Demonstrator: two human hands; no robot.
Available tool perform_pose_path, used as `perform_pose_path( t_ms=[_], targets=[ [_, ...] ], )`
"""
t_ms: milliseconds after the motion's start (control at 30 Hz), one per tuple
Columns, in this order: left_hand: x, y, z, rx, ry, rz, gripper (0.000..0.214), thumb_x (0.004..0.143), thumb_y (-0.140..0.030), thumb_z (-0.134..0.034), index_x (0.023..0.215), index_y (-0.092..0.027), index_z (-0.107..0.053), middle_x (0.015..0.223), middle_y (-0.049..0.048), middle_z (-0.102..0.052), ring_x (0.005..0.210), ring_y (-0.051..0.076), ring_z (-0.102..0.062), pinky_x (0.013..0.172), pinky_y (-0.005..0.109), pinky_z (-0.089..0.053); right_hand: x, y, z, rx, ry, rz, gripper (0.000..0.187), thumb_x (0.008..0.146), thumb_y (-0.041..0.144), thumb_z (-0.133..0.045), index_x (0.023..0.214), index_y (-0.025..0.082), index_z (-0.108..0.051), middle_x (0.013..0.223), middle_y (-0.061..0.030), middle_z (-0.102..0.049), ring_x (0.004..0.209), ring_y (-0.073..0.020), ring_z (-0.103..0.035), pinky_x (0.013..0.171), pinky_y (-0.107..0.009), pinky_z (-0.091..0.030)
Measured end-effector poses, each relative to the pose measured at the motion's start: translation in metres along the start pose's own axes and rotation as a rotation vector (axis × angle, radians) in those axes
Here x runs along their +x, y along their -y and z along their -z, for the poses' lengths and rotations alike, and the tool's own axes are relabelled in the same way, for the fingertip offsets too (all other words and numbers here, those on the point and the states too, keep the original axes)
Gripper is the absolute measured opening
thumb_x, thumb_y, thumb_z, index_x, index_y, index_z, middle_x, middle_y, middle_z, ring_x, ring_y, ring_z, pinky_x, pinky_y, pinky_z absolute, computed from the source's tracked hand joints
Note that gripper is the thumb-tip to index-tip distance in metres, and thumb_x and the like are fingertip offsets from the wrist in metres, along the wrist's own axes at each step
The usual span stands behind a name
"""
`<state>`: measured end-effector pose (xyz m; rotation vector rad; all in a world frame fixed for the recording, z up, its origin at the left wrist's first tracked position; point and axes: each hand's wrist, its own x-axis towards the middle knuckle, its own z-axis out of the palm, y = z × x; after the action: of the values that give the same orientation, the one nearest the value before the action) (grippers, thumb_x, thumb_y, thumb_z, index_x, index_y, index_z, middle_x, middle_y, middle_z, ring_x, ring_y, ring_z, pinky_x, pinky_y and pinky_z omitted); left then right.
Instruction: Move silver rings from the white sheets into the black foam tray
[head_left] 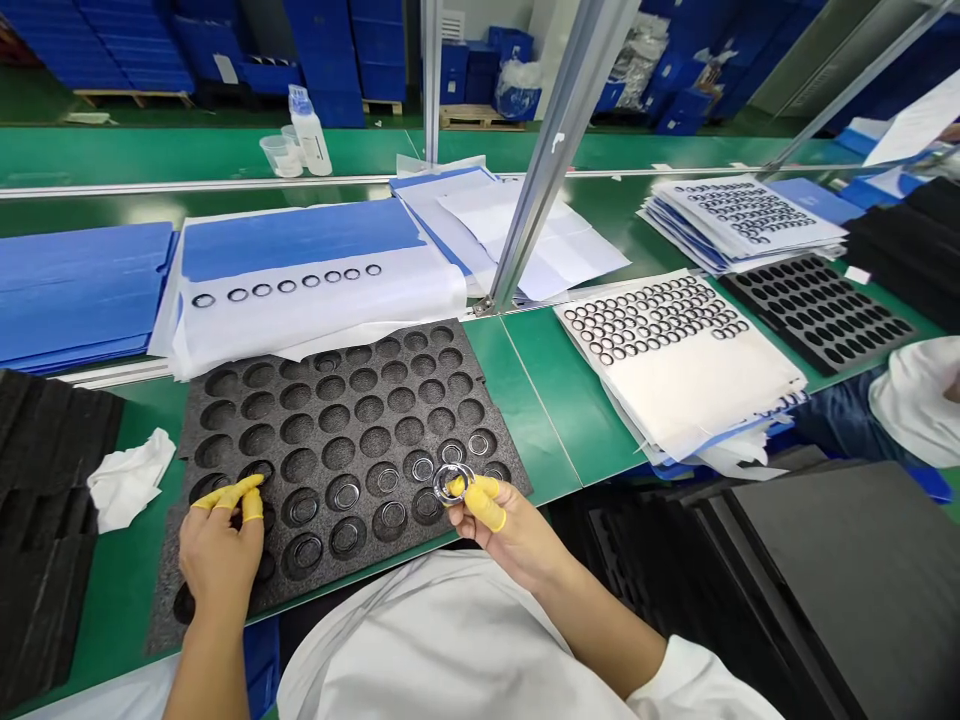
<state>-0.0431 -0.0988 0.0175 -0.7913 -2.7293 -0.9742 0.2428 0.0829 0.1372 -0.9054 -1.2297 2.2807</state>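
Yellow finger cots cover several fingertips of both hands. My right hand (pixel 499 520) pinches a clear, glassy ring with a dark edge (pixel 441 497), raised above the front right of the black foam tray (pixel 491 420). My left hand (pixel 221 545) is over the tray's front left part, its thumb and finger brought together by a round pocket. Whatever lies between those fingertips is hidden. Rings (pixel 346 537) sit in several pockets of the two front rows, and one lies in a back-row pocket. Other pockets show only dark foam.
A white sheet with a row of rings (pixel 287 286) lies behind the tray. Black foam stacks (pixel 45 530) and a crumpled white cloth (pixel 131 480) are at left. Right stands a ring-covered sheet stack (pixel 697 390); a metal post (pixel 559 140) rises mid-bench. A person's sleeve (pixel 919 400) shows far right.
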Motion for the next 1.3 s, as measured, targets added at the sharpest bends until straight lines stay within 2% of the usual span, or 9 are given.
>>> perform_pose_path(
  t_ms=[167, 267, 367, 500, 600, 700, 867, 1100, 1300],
  targets=[
    [-0.003, 0.004, -0.002, 0.018, -0.001, -0.038, 0.024, 0.088, -0.041, -0.055, 0.076, -0.023, -0.065, 0.091, 0.0104, -0.06, 0.093, 0.032, -0.061, 0.091, 0.05, -0.049, 0.035, -0.007, 0.03, -0.466, -0.251, 0.27, 0.042, 0.077, 0.065, -0.079, 0.085, 0.024, -0.082, 0.092, -0.0077, -0.072, 0.089, -0.021, -0.064, 0.081, -0.036, -0.054],
    [-0.002, 0.008, -0.004, 0.022, -0.003, -0.059, 0.024, 0.087, -0.041, -0.055, 0.073, -0.023, -0.063, 0.085, 0.0095, -0.058, 0.089, 0.031, -0.06, 0.09, 0.05, -0.049, 0.063, -0.005, 0.055, -0.571, -0.411, 0.341, 0.028, 0.077, 0.055, -0.083, 0.084, 0.028, -0.084, 0.113, -0.0104, -0.07, 0.113, -0.0287, -0.058, 0.103, -0.046, -0.047],
    [-0.002, 0.012, -0.007, 0.038, -0.008, -0.075, 0.024, 0.086, -0.041, -0.055, 0.069, -0.024, -0.06, 0.078, 0.0088, -0.055, 0.086, 0.032, -0.058, 0.087, 0.051, -0.049, 0.08, 0.0, 0.069, -0.623, -0.455, 0.34, 0.019, 0.073, 0.047, -0.088, 0.076, 0.028, -0.084, 0.108, -0.0124, -0.069, 0.117, -0.0328, -0.054, 0.108, -0.05, -0.043],
    [-0.003, 0.015, -0.01, 0.065, -0.011, -0.097, 0.027, 0.088, -0.042, -0.052, 0.067, -0.024, -0.057, 0.077, 0.0091, -0.056, 0.084, 0.032, -0.059, 0.086, 0.051, -0.049, 0.077, 0.003, 0.06, -0.558, -0.406, 0.288, 0.027, 0.066, 0.05, -0.092, 0.075, 0.026, -0.083, 0.095, -0.0104, -0.07, 0.105, -0.0295, -0.058, 0.1, -0.046, -0.047],
    [-0.003, 0.017, -0.01, 0.087, -0.011, -0.114, 0.03, 0.089, -0.044, -0.05, 0.068, -0.024, -0.056, 0.076, 0.009, -0.055, 0.081, 0.031, -0.058, 0.084, 0.05, -0.049, 0.06, 0.006, 0.042, -0.435, -0.268, 0.19, 0.041, 0.066, 0.062, -0.087, 0.074, 0.023, -0.081, 0.075, -0.0047, -0.069, 0.075, -0.0189, -0.06, 0.077, -0.036, -0.053],
    [-0.003, 0.019, -0.011, 0.099, -0.015, -0.131, 0.031, 0.09, -0.045, -0.05, 0.069, -0.024, -0.058, 0.076, 0.0088, -0.056, 0.077, 0.029, -0.056, 0.081, 0.048, -0.048, 0.038, 0.014, 0.024, -0.277, -0.124, 0.096, 0.055, 0.066, 0.073, -0.082, 0.078, 0.019, -0.08, 0.065, -0.0009, -0.066, 0.053, -0.01, -0.05, 0.057, -0.027, -0.047],
    [-0.001, 0.022, -0.014, 0.107, -0.062, -0.144, 0.03, 0.089, -0.044, -0.049, 0.076, -0.023, -0.065, 0.074, 0.0077, -0.057, 0.075, 0.027, -0.055, 0.082, 0.045, -0.048, 0.013, 0.028, 0.007, -0.064, 0.022, 0.017, 0.06, 0.06, 0.075, -0.084, 0.074, 0.018, -0.074, 0.059, 0.0014, -0.063, 0.044, -0.0067, -0.048, 0.047, -0.022, -0.042],
    [-0.002, 0.025, -0.015, 0.133, -0.073, -0.201, 0.034, 0.093, -0.047, -0.047, 0.079, -0.023, -0.066, 0.078, 0.0098, -0.063, 0.075, 0.028, -0.057, 0.078, 0.044, -0.048, 0.012, 0.027, 0.003, 0.048, 0.03, 0.03, 0.061, 0.06, 0.073, -0.086, 0.058, 0.017, -0.064, 0.05, 0.0036, -0.056, 0.039, -0.0039, -0.043, 0.04, -0.018, -0.032],
    [-0.002, 0.027, -0.014, 0.152, -0.08, -0.239, 0.034, 0.095, -0.047, -0.046, 0.079, -0.024, -0.065, 0.077, 0.009, -0.062, 0.072, 0.028, -0.056, 0.075, 0.043, -0.048, 0.011, 0.025, 0.004, 0.021, 0.008, 0.07, 0.064, 0.061, 0.078, -0.083, 0.06, 0.016, -0.066, 0.052, 0.0023, -0.058, 0.039, -0.0036, -0.041, 0.039, -0.018, -0.031]
  ],
)
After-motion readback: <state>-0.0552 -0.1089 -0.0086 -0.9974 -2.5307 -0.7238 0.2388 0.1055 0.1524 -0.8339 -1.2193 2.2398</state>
